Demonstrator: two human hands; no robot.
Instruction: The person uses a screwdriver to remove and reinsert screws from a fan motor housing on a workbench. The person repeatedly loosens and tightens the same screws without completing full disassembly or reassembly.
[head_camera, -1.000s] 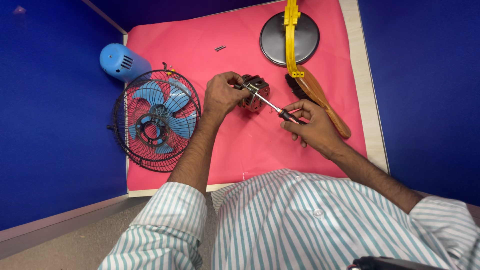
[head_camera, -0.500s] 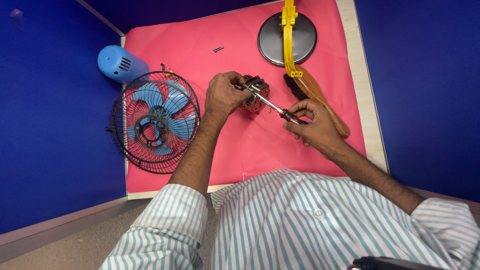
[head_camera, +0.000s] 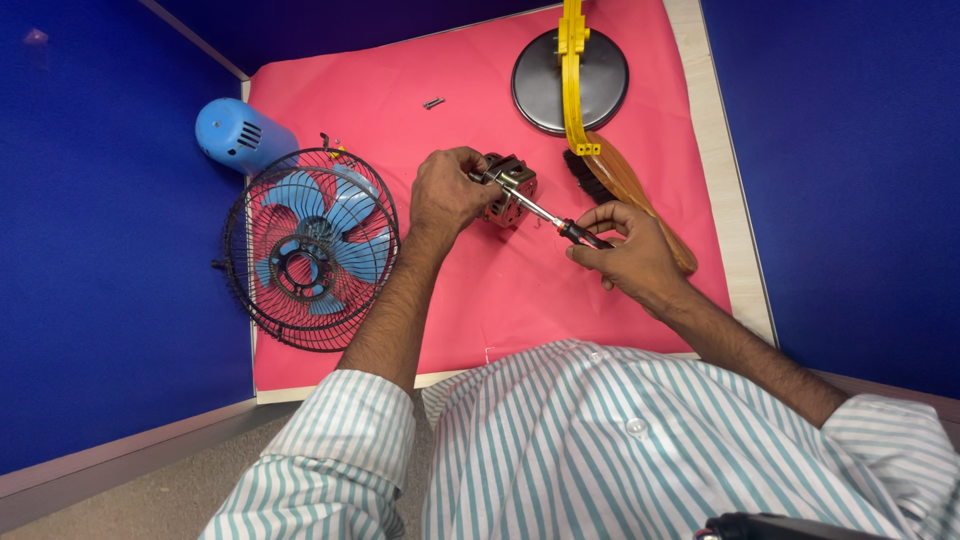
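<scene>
Now, left hand (head_camera: 447, 195): fingers curled around the metal fan motor (head_camera: 507, 190) on the pink mat (head_camera: 480, 290).
Right hand (head_camera: 625, 255): pinching the screwdriver (head_camera: 560, 222), tip at the motor.
Nearby: fan cage (head_camera: 310, 250).

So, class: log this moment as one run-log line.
left hand: grips fan motor | right hand: holds screwdriver, tip at motor | fan guard with blue blades: left, untouched | surface: pink mat
</scene>
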